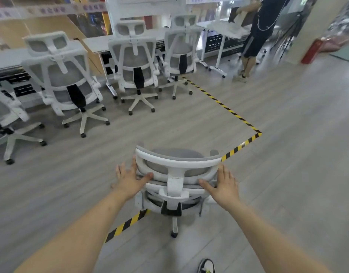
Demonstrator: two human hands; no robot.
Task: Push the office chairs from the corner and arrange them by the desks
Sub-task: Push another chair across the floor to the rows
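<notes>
Head view: both hands on the headrest of a white-framed, grey-mesh office chair [174,182] standing on the grey wood-look floor [287,154].
Left hand [130,179] and right hand [223,186] rest on either side of the headrest, fingers straight, thumbs hooked onto its frame. It straddles yellow-black striped floor tape [240,147]. Well ahead, four matching chairs [136,62] face long white desks [102,41]; a person in dark clothes [258,32] stands far right.
</notes>
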